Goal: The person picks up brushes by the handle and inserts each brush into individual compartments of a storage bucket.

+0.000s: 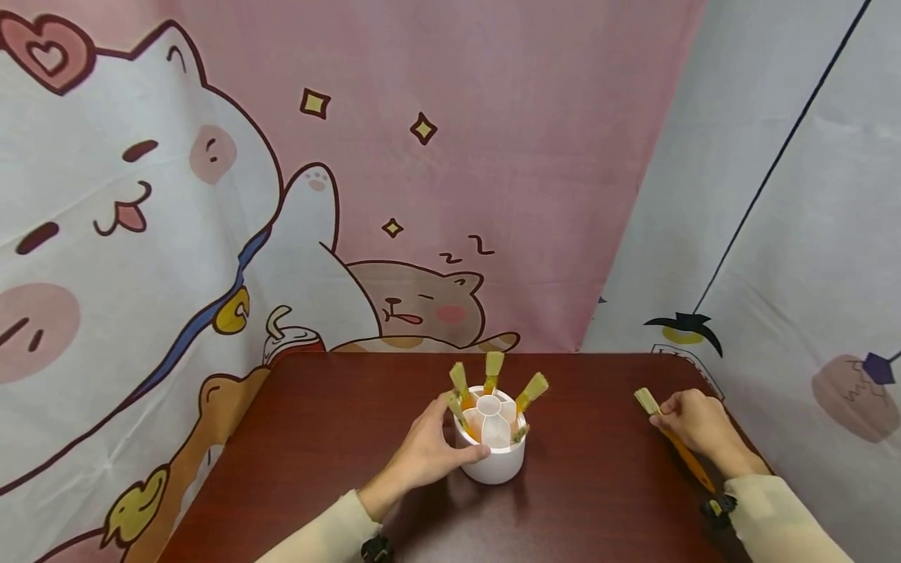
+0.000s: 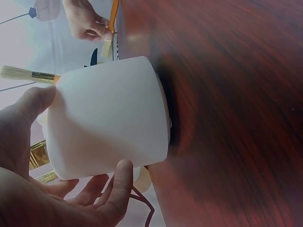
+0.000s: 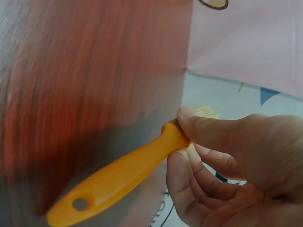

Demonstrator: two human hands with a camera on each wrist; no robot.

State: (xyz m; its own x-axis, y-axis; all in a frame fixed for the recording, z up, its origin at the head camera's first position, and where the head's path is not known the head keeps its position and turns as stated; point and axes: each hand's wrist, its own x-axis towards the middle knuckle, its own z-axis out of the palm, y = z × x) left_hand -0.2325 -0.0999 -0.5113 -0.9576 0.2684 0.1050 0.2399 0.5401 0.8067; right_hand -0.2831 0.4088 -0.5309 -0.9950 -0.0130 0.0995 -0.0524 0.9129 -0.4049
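My left hand [image 1: 425, 450] grips a round white divided holder [image 1: 497, 467] on the table, thumb on the near side and fingers round the left. Several paintbrushes [image 1: 494, 366] stand in its outer compartments, bristles up, while the centre compartment shows no brush. In the left wrist view the holder's smooth wall [image 2: 106, 118] is between thumb and fingers. Off to the right, my right hand [image 1: 693, 422] pinches another paintbrush [image 3: 118, 175] near its metal band. Its orange handle, with a hole at the end, points down toward me; the pale bristles [image 1: 646, 400] point up and left.
The dark red-brown table [image 1: 338, 438] ends at a back edge against a pink cartoon cloth [image 1: 535, 195]. White cloth [image 1: 788, 234] hangs close along the table's right side, near my right hand. A cat-printed cloth [image 1: 232, 203] borders the left.
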